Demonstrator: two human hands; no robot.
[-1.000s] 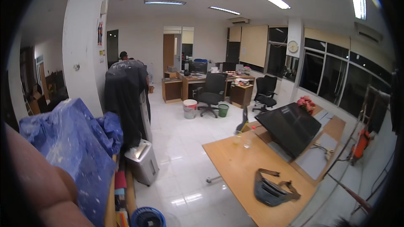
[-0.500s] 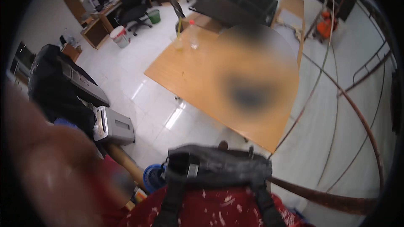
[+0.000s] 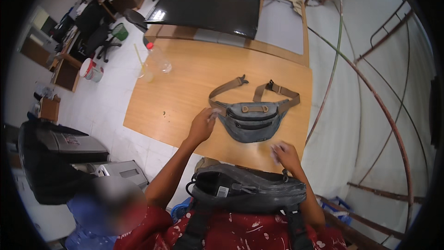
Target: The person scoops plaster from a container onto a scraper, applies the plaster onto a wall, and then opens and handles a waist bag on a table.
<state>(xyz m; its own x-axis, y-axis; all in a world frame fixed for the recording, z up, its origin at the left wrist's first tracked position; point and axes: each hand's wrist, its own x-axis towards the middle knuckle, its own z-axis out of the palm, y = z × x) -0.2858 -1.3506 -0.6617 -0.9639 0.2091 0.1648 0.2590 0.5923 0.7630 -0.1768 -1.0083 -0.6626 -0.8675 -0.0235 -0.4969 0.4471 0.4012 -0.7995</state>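
A grey waist bag (image 3: 252, 122) lies on the light wooden table (image 3: 185, 78). Two zips cross its front, above them is a tan handle patch, and its brown strap spreads out behind with the buckle ends apart. At the bag's left end, by the base of the strap, my left hand (image 3: 202, 125) has its fingertips, loosely bent. My right hand (image 3: 286, 155) hovers beside the bag's lower right edge, fingers half curled with nothing in them. Pale dust marks the fingertips of both hands. Against my front hangs a dark grey bag (image 3: 249, 190) on black straps.
A large black glossy panel (image 3: 208, 2) lies at the table's far end. A clear bottle with a red cap (image 3: 159, 58) and a plastic cup with a straw (image 3: 144, 71) stand far left. Rusty scaffold bars (image 3: 379, 97) rise on the right. A shredder-like grey box (image 3: 122, 171) stands at left.
The view has shifted closer over the table. A blurred arm or hand near the camera at left is gone. Both my hands now show by the waist bag, which was blurred before.
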